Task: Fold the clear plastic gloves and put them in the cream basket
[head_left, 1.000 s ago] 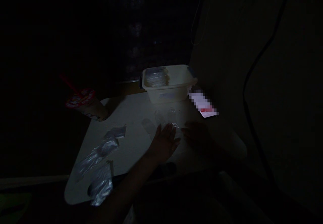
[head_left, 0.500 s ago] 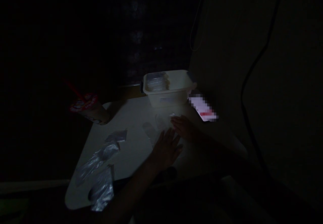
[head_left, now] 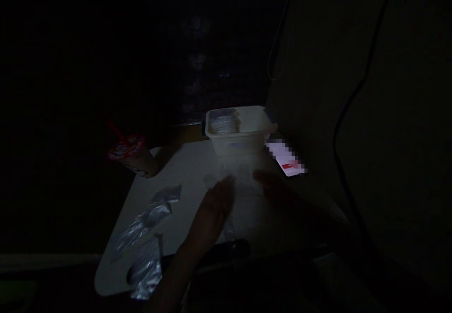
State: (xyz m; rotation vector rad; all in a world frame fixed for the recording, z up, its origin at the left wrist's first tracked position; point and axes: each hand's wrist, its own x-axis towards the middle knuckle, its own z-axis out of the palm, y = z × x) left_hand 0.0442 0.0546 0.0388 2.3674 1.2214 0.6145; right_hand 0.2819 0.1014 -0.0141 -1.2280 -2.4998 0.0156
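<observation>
The scene is very dark. My left hand lies over the small white table with its fingers stretched out and close together, over thin clear plastic bags that I can barely make out. My right hand is in shadow just to the right, low over the same plastic, its fingers too dim to read. Behind both hands stands a white plastic tub with clear packets stacked in its left part.
Crumpled clear plastic bags lie on the table's left front. A drink cup with a red straw stands at the left edge. A white and red card lies right of the tub. A dark cable hangs on the right wall.
My left hand has slid left and turned more edge-on. My right hand has drawn back a little to the right into shadow. The view has tipped slightly upward.
</observation>
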